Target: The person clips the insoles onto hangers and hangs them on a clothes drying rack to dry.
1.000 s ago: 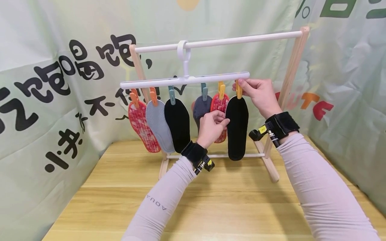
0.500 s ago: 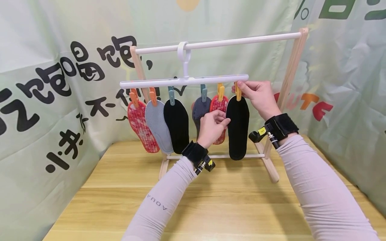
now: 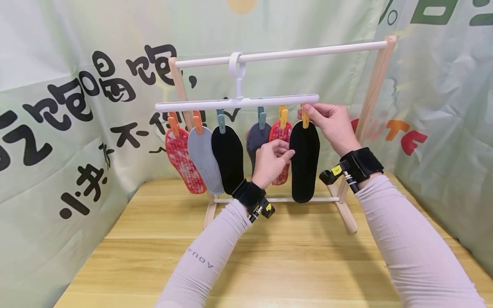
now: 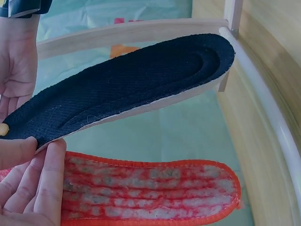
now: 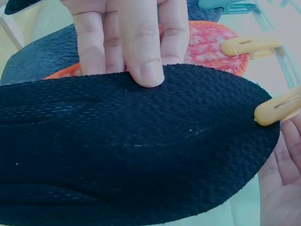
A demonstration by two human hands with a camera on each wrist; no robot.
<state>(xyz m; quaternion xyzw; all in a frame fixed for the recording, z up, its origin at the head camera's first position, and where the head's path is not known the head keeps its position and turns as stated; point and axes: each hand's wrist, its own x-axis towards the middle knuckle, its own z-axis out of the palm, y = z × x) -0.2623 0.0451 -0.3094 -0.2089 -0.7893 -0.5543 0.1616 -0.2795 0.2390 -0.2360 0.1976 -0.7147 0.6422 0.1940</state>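
Note:
A black insole (image 3: 304,167) hangs from a yellow clothespin (image 3: 305,117) at the right end of a white hanger (image 3: 200,105). My left hand (image 3: 269,161) pinches its left edge between thumb and fingers, as the left wrist view also shows. At the top of that clothespin, my right hand (image 3: 332,124) grips with thumb and fingertips; part of the grip is hidden. Behind my left hand hang a red-and-white insole (image 4: 150,190) and a dark blue-grey insole (image 3: 257,136). The clothespin's tip (image 5: 270,115) bites the black insole's rounded end in the right wrist view.
Further left on the hanger, a black insole (image 3: 228,158), a grey one (image 3: 206,160) and a red-and-white one (image 3: 185,162) hang from clothespins. The hanger hooks over the white rail (image 3: 308,53) of a wooden rack (image 3: 375,85), standing on a wooden table (image 3: 300,265).
Both hands keep their holds on the insole and the clothespin. The hanger and its insoles sway only slightly; the black insole's lower end shifts a little.

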